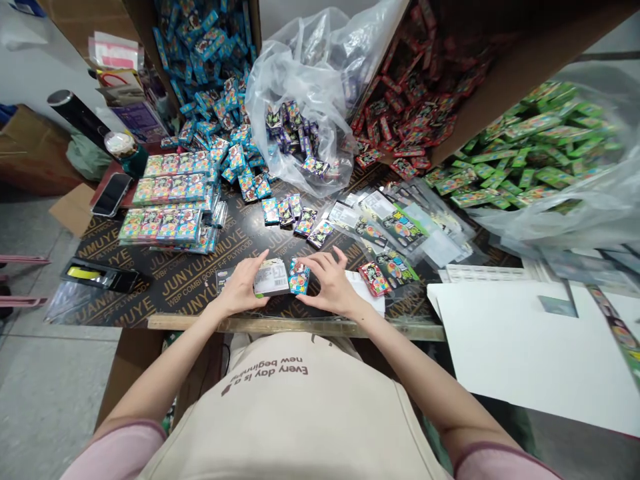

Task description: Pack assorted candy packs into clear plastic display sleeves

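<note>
Your left hand [241, 288] grips the left end of the barcoded pack [273, 277], thumb and fingers parted by its width. Your right hand [331, 283] pinches the blue box [299, 277] between thumb below and fingertips above, just beside the pack's right end.

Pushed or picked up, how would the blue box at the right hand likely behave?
The blue box would probably slide rather than roll, given its flat sides. It's likely light, being small enough to fit between thumb and fingers of the right hand.
</note>
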The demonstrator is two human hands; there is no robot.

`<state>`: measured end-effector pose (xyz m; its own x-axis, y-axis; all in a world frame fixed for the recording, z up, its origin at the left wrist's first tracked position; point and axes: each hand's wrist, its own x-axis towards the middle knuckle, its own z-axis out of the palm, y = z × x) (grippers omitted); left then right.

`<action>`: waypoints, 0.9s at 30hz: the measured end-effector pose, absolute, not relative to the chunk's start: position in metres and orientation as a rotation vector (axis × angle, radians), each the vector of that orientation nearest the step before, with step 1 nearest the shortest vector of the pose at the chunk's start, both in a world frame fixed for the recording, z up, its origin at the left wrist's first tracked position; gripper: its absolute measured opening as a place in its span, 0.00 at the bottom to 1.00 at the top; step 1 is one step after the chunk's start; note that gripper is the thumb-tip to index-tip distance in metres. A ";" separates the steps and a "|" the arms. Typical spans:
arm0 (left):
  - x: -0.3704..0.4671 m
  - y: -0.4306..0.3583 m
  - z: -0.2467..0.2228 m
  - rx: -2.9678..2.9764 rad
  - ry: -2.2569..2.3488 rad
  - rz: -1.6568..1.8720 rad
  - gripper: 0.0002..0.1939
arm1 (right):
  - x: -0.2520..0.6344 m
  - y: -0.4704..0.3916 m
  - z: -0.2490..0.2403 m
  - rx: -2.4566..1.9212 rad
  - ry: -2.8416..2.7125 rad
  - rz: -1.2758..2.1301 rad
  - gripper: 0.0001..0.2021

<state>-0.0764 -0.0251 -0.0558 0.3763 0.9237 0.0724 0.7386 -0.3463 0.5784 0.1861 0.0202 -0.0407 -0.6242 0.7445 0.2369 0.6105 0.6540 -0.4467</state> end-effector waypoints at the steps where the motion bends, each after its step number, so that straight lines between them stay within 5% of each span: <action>1: -0.076 -0.025 -0.055 2.185 1.413 0.558 0.55 | 0.186 0.021 -0.039 -1.024 -2.479 0.514 0.32; 9: -0.075 -0.029 -0.047 2.104 1.337 0.593 0.56 | 0.184 0.024 -0.041 -0.927 -2.352 0.749 0.44; 17: -0.077 -0.025 -0.053 2.101 1.430 0.526 0.57 | 0.182 0.048 -0.051 -1.090 -2.259 0.777 0.26; 22: -0.072 -0.021 -0.069 2.253 1.452 0.285 0.54 | 0.197 0.109 -0.078 -1.612 -2.218 0.437 0.44; 27: -0.058 -0.019 -0.076 2.304 1.486 0.246 0.55 | 0.198 0.094 -0.085 -1.416 -2.226 0.571 0.41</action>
<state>-0.0576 -0.0185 -0.0757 0.4231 0.9040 -0.0608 0.8362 -0.3638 0.4104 0.1978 0.0944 -0.0851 -0.3800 0.9141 0.1416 0.7333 0.3910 -0.5562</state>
